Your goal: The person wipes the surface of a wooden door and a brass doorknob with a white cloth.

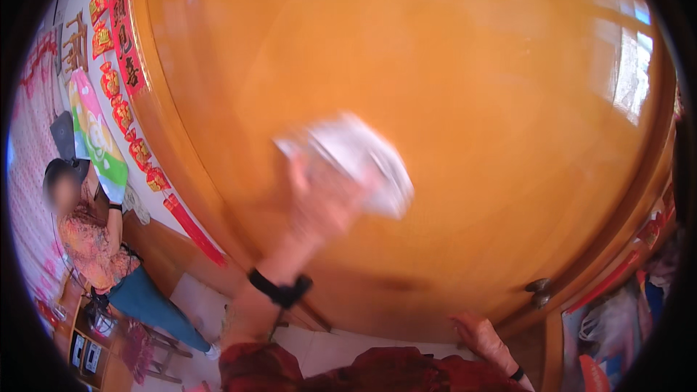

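Note:
A varnished orange-brown wooden door (463, 92) fills most of the view in front of me. My left hand (332, 196), blurred, presses a folded white cloth (359, 152) against the door's surface. The cloth's edges stick out past my fingers. Low on the right, my right hand (479, 332) hangs beside my body near the door's lower part, with some fingers apart and nothing visible in it. A dark metal door knob (539, 292) is to the right of that hand.
A person (98, 228) at the left handles a colourful towel (98, 136) by the wall. Red hanging ornaments (122, 111) and a red paper banner (128, 32) line the door frame. A wooden stool (163, 356) stands lower left. Plastic bags (610, 321) lie at the right.

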`<state>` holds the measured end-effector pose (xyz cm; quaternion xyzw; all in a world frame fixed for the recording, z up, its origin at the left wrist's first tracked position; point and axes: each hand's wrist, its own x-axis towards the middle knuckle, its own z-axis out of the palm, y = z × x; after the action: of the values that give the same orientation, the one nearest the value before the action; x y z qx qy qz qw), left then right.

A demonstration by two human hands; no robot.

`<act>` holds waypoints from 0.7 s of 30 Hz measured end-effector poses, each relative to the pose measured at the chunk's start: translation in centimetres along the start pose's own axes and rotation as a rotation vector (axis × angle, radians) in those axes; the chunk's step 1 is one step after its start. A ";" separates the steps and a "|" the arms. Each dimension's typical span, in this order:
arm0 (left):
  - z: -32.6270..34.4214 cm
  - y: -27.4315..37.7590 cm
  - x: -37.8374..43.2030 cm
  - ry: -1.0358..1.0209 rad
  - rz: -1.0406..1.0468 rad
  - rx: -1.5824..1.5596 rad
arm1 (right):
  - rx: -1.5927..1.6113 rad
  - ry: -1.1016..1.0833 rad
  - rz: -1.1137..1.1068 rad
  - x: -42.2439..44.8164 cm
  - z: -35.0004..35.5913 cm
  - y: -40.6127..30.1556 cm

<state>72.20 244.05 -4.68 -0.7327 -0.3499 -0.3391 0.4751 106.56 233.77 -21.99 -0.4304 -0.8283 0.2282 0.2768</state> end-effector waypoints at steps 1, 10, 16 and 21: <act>-1.1 -3.2 2.1 0.117 -0.123 0.049 | -0.008 -0.017 0.008 0.1 0.2 -0.3; -5.9 -17.0 4.6 0.437 -0.511 0.089 | 0.135 -0.080 0.028 1.0 2.5 -1.8; -5.4 -14.6 -1.9 0.287 -0.590 0.211 | -0.002 -0.142 -0.044 2.3 3.9 -2.5; -3.6 -12.9 -6.5 0.281 -0.709 -0.004 | 0.036 -0.174 0.057 1.8 6.1 -0.9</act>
<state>57.43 243.31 -3.03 -0.5133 -0.5126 -0.5804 0.3701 101.16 233.90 -25.50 -0.4272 -0.8325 0.2873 0.2050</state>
